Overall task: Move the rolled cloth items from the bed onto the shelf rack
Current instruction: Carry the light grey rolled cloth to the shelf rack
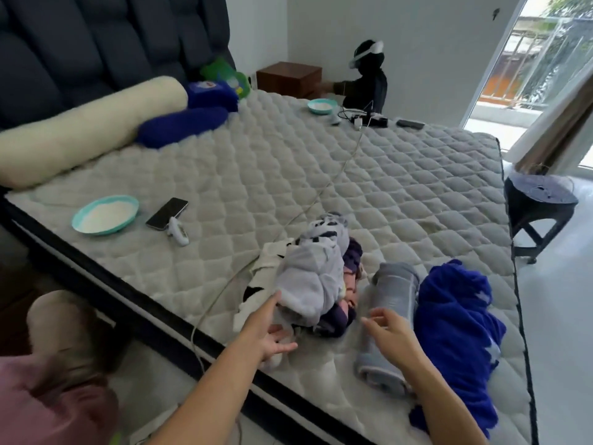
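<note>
Hands over bed (321,175): L hand (268,329) fingers spread, touching pale cloth bundle (316,277); R hand (390,329) loosely curled, empty, above grey roll (390,297).

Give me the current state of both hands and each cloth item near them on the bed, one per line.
left hand: open, fingers spread, reaching at the pale cloth bundle, holding nothing
right hand: open, fingers loosely curled, over the grey roll, no grip yet
pale cloth bundle: loosely bunched, on the mattress
grey roll: rolled, lying on the mattress
blue cloth: crumpled, beside the grey roll
phone: screen dark, lying flat
</note>
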